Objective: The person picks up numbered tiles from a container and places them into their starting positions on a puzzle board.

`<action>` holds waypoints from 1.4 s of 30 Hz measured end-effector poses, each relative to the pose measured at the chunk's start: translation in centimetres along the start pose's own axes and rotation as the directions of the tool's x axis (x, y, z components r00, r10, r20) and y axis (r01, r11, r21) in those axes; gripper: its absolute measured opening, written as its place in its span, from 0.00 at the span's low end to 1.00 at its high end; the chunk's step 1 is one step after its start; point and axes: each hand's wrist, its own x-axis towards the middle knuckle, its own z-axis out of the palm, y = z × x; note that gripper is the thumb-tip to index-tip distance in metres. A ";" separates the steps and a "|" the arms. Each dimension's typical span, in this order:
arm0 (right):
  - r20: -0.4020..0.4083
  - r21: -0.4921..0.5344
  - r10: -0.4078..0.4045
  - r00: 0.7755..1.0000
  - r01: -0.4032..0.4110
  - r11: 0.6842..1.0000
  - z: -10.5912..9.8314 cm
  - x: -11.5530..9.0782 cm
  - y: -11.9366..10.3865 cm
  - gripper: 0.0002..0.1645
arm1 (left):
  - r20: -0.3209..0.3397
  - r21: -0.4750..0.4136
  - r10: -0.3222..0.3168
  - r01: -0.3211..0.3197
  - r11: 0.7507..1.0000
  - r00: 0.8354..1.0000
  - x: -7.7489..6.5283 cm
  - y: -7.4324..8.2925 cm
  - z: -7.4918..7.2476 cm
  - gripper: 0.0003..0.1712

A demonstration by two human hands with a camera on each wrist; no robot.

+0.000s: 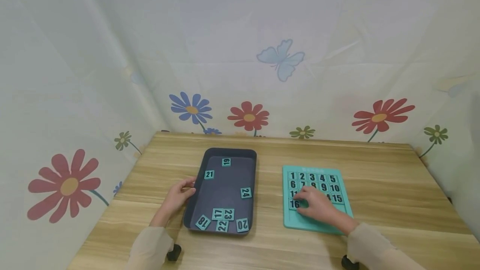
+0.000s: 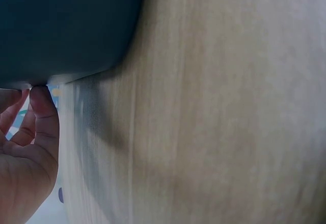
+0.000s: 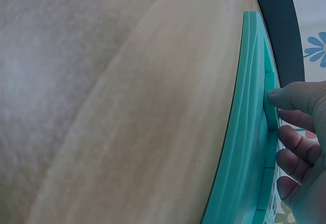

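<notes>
My right hand (image 1: 314, 204) is at the lower left of a turquoise number board (image 1: 339, 228), thumb and index finger pinching the tile marked 16 (image 1: 294, 204). That tile sits at the left end of the fourth row. In the right wrist view my thumb tip touches the tile's side (image 3: 270, 102) just above the board's rim (image 3: 239, 112). Tiles 1 to 15 fill the rows above, some hidden by my fingers. At the left, my left hand (image 1: 179, 196) rests relaxed fingertips against the outer wall of a dark grey tray (image 1: 225, 191); the left wrist view shows its thumb (image 2: 43, 104) touching that wall (image 2: 66, 35).
Several loose number tiles lie in the tray: 19 (image 1: 226, 162) at the far end, 21 (image 1: 209, 174) on the left, 24 (image 1: 246, 193) on the right, and a cluster with 22 (image 1: 222, 226) near the front. The wooden table (image 1: 270, 245) meets a flowered curtain (image 1: 322, 103) behind.
</notes>
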 end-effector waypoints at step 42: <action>-0.056 0.175 -0.103 0.993 0.111 0.978 0.4 8.3 -7.7 0.15 | -0.009 0.007 -0.024 0.024 1.000 1.000 -0.1 0.0 -0.1 0.23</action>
